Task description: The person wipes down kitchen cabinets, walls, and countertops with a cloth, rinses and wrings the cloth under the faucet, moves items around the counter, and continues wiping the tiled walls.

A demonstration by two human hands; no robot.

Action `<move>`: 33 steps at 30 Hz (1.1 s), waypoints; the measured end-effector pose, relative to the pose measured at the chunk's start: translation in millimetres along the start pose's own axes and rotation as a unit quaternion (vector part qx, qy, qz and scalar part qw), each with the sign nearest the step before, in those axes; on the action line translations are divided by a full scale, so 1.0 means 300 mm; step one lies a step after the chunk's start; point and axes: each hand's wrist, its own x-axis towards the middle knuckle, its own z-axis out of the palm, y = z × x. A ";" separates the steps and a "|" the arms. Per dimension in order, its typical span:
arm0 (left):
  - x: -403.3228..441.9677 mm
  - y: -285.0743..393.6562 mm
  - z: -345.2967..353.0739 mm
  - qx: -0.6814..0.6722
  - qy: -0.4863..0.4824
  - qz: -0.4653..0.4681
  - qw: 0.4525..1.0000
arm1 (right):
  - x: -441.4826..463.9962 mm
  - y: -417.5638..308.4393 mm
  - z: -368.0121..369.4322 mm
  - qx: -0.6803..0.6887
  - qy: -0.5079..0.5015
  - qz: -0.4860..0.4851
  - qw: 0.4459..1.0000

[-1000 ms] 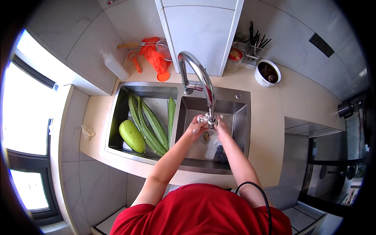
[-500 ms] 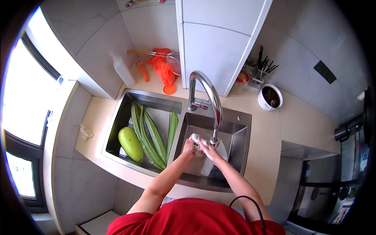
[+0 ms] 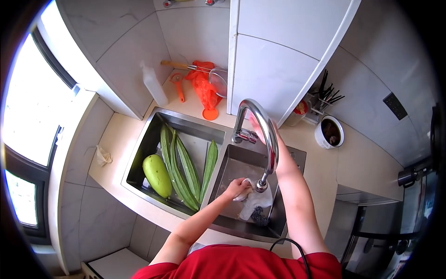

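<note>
Cloth [image 3: 245, 192], not yet put down, is in the closed left hand [image 3: 237, 188]; near the sink's [image 3: 199, 145] far edge, the tap [image 3: 273, 158] obscures the right hand's [image 3: 257, 125] grip.

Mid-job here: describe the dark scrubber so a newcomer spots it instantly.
Start at the two-basin sink and go to its right basin, under the curved tap. Inside, nearer the person's body than the left hand, lies the scrubber. It is a dark, rough-looking clump, unlike the pale sheet next to it and the white wad in that hand.
</note>
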 end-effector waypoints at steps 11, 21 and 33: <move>0.028 0.086 0.099 -0.070 -0.070 -0.044 0.994 | -0.359 0.095 -0.189 -0.110 -0.015 0.046 0.993; 0.091 -0.030 0.149 -0.376 0.053 -0.128 0.916 | -0.803 0.569 -0.292 -0.227 0.301 0.037 0.925; 0.078 -0.062 0.186 -0.464 0.012 -0.203 0.862 | -0.724 0.656 -0.317 -0.370 0.239 -0.126 0.889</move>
